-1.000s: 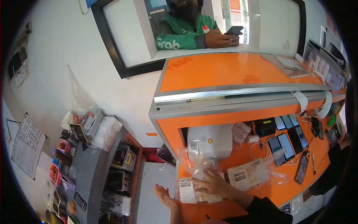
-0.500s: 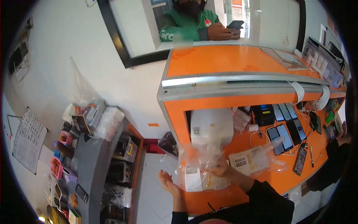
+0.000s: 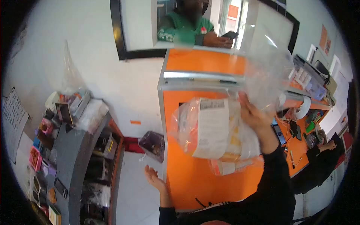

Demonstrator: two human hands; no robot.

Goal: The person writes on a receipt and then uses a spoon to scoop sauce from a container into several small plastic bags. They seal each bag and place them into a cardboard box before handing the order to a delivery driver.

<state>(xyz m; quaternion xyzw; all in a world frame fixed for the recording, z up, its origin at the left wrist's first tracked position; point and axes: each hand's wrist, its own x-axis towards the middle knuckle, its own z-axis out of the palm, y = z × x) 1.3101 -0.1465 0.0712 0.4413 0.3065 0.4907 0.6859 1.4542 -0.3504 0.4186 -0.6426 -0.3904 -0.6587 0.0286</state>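
My right hand [image 3: 258,118] is closed on a plastic-wrapped parcel [image 3: 212,129], lifted above the orange desk. A white printed label covers much of its front, and yellow and red show through the clear wrap. Loose clear plastic [image 3: 268,71] rises above my right hand. Below the lifted parcel, a second plastic-wrapped packet [image 3: 228,167] lies on the desk, partly hidden. My left hand [image 3: 155,179] is held low at the desk's left edge, palm up with fingers apart, touching nothing.
Across the orange counter [image 3: 202,62], a person in a green jacket [image 3: 183,28] holds a phone. A co-worker's hand [image 3: 329,146] is at the right. A waste bin [image 3: 152,145] stands on the floor left of the desk. A grey shelf top [image 3: 84,150] carries small goods.
My right hand has raised the parcel from the desk towards the camera. The loose plastic has swung up to the right. My left hand stays open at the side.
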